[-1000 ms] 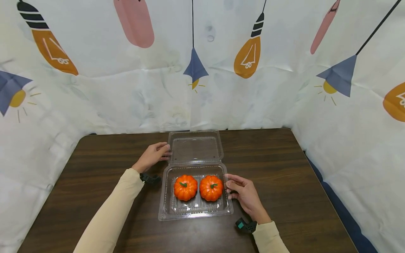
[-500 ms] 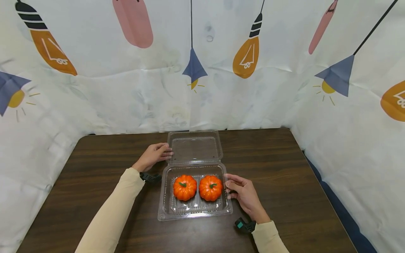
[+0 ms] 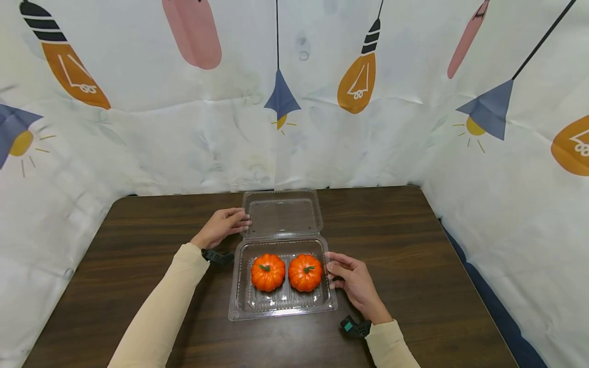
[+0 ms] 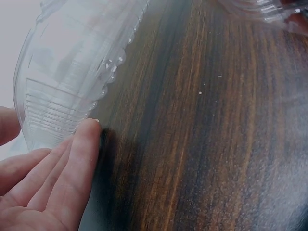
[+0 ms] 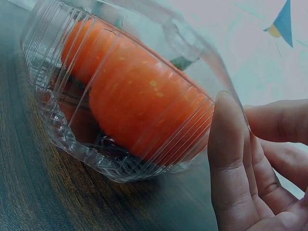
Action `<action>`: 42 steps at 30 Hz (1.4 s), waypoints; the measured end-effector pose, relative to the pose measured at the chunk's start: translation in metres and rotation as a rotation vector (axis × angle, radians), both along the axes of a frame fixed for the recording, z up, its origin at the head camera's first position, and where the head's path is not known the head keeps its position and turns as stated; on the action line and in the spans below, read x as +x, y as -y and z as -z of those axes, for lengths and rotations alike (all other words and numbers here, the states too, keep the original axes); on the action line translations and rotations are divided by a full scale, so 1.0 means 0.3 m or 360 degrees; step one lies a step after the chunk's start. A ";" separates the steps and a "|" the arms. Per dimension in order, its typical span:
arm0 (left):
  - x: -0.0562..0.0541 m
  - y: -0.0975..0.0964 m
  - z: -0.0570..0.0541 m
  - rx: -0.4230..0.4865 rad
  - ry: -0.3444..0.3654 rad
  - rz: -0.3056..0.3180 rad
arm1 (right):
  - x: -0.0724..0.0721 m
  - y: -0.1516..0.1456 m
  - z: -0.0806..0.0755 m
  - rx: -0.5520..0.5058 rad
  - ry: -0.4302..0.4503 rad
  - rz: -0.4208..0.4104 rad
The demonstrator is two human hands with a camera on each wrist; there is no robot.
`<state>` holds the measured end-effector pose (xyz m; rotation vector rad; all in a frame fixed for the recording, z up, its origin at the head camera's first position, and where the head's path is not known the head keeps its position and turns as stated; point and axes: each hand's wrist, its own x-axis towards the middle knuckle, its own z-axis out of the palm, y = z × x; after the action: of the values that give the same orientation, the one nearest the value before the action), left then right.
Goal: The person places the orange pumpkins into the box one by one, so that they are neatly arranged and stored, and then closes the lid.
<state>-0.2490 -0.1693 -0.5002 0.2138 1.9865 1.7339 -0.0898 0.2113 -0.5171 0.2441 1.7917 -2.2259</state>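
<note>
Container: a clear plastic clamshell box sits on the dark brown wood-grain table (image 3: 391,230), near its far edge; its transparent lid (image 3: 282,212) lies folded back on the far side, its ribbed transparent base (image 3: 294,311) on the near side.
Contents: two glossy orange, ribbed pumpkins with green stems, side by side in the base; left pumpkin (image 3: 268,273), right pumpkin (image 3: 306,273), a narrow gap between them.
Left hand: the left hand (image 3: 224,226) pinches the left edge of the lid, thumb on one face and fingers on the other, the gap narrow.
Right hand: the right hand (image 3: 356,280) pinches the right rim of the base between thumb and fingers, likewise narrow, just beside the right pumpkin.
Governing relation: the lid extends rightward from the left fingertips; the hinge (image 3: 282,236) runs left to right between lid and base, nearer the person than those fingertips. The unfolded box has its long axis running away from the person. The left hand is nearer the lid, the right hand nearer the base.
Not determined: whether the lid's underside touches the table throughout.
Surroundings: white cloth (image 3: 207,128) printed with lamps and bulbs stands behind the table.
</note>
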 end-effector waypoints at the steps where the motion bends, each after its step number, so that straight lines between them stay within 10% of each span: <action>1: 0.000 0.001 -0.001 0.0004 0.0009 -0.0004 | 0.000 0.000 0.000 0.0000 -0.0001 0.0003; 42: -0.001 0.019 -0.077 0.0071 -0.0109 0.0029 | 0.003 -0.005 -0.012 0.0018 -0.0003 -0.0035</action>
<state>-0.2492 -0.1751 -0.4771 0.3094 1.9889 1.7825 -0.0889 0.2129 -0.5134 0.2237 1.7995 -2.2022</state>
